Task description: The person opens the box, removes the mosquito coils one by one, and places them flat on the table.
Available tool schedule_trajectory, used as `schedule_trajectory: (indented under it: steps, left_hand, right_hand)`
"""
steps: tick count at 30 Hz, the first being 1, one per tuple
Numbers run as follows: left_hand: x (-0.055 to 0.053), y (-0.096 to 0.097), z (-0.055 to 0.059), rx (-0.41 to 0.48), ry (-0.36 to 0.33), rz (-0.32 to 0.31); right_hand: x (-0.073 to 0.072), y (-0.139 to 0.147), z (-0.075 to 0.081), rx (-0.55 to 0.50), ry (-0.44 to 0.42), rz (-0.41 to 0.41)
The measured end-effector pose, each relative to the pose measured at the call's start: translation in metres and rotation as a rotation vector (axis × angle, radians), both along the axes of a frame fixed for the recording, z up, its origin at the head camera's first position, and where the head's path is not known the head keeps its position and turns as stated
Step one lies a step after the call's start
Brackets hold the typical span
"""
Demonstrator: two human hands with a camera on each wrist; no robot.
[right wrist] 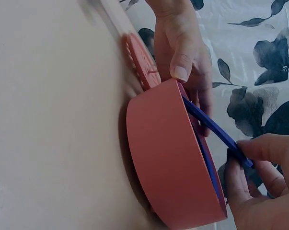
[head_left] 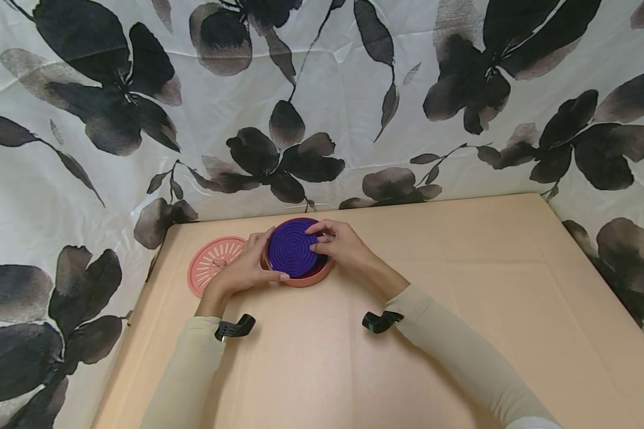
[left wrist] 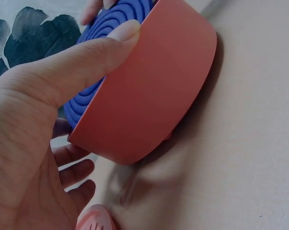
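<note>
A blue spiral mosquito coil (head_left: 292, 247) leans out of a round coral mosquito coil holder (left wrist: 154, 81), tilted, with its lower edge inside the rim. My right hand (head_left: 335, 241) pinches the coil's raised edge between thumb and fingers, as the right wrist view shows. My left hand (head_left: 249, 265) holds the holder's left side, thumb over the near rim and fingers round the far side. In the right wrist view, another blue edge (right wrist: 209, 167) shows inside the holder; the rest of it is hidden.
A coral slotted lid (head_left: 214, 259) lies flat on the wooden table (head_left: 434, 286), left of the holder and partly behind my left hand. A white cloth (head_left: 343, 89) with dark flowers hangs along the table's back edge.
</note>
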State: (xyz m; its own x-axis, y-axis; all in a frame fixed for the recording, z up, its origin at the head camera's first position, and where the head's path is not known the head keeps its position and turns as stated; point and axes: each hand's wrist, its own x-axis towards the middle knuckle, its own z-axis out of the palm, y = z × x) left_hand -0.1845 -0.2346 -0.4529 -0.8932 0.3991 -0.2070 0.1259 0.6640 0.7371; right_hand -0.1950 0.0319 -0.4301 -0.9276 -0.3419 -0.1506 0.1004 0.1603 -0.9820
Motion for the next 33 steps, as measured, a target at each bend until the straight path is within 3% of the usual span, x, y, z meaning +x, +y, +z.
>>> schedule_trajectory:
  steps: [13, 23, 29, 33]
  left_hand:
    - [0.0, -0.001, 0.0, 0.012, -0.001, 0.0]
    - [0.001, -0.002, -0.002, 0.016, -0.015, 0.01]
    - [0.002, -0.002, -0.003, 0.0, -0.006, 0.011]
    - [0.003, -0.002, -0.004, -0.004, 0.002, 0.006]
  right_hand:
    - [0.009, 0.009, -0.007, 0.131, 0.072, 0.147]
    - [0.005, 0.006, -0.001, 0.165, 0.097, 0.025]
    - [0.01, 0.0, -0.005, 0.252, 0.102, -0.005]
    - [0.01, -0.001, -0.006, 0.228, 0.107, -0.005]
